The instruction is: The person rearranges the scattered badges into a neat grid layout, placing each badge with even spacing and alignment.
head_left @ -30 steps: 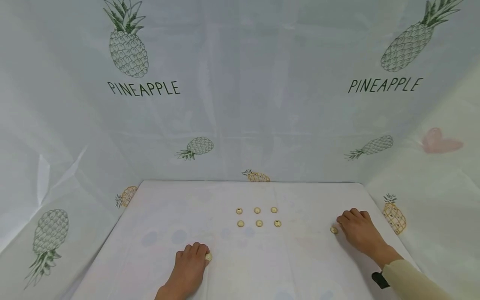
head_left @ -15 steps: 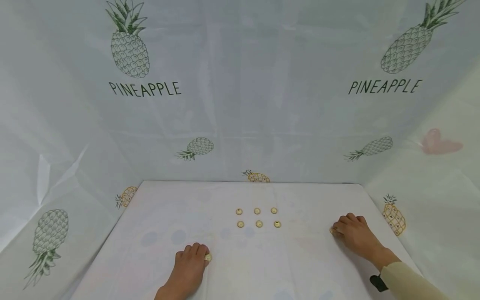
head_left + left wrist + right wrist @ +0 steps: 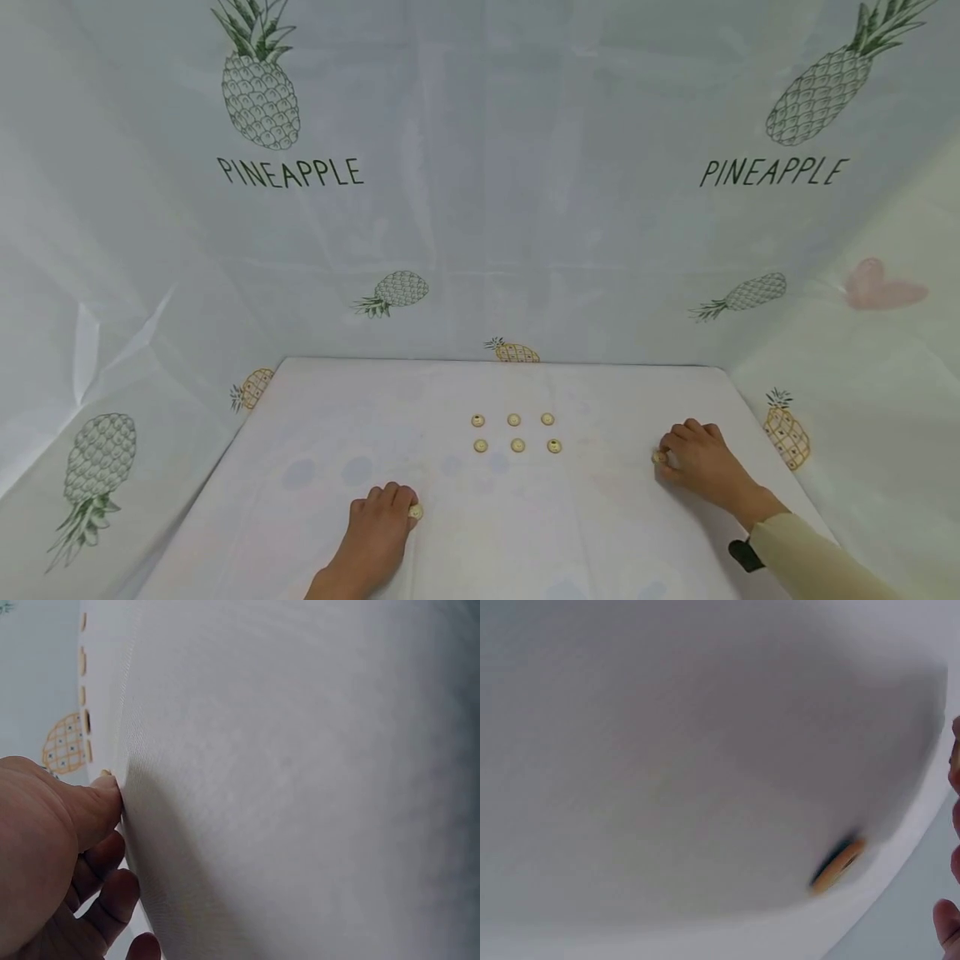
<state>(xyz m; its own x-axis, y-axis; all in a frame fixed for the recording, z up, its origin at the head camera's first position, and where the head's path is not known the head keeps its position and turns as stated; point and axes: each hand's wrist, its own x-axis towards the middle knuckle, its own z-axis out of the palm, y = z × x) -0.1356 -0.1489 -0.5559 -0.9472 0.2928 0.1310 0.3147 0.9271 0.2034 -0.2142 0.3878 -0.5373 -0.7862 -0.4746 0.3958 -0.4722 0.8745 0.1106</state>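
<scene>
At the table's front, left of centre, my left hand (image 3: 372, 533) pinches a small round pale-yellow wooden disc (image 3: 416, 512) at its thumb side. The left wrist view shows the thumb and curled fingers low over the white cloth, with only a sliver of that disc (image 3: 106, 773) above the thumb tip. On the right side, my right hand (image 3: 705, 465) pinches another such disc (image 3: 659, 457) with thumb and fingertips. Its fingers show at the right edge of the right wrist view, where a disc (image 3: 838, 866) also lies on the cloth.
Several matching discs (image 3: 517, 446) lie in two rows between the hands, towards the back. A white cloth covers the table (image 3: 337, 400). Pineapple-printed curtains (image 3: 510, 208) enclose its back and sides. A dark band (image 3: 746, 555) hangs by the right sleeve (image 3: 806, 554).
My right hand has come left over the disc on the right, closed its fingertips on it and shifted it slightly left. The left hand stays in place, holding its disc.
</scene>
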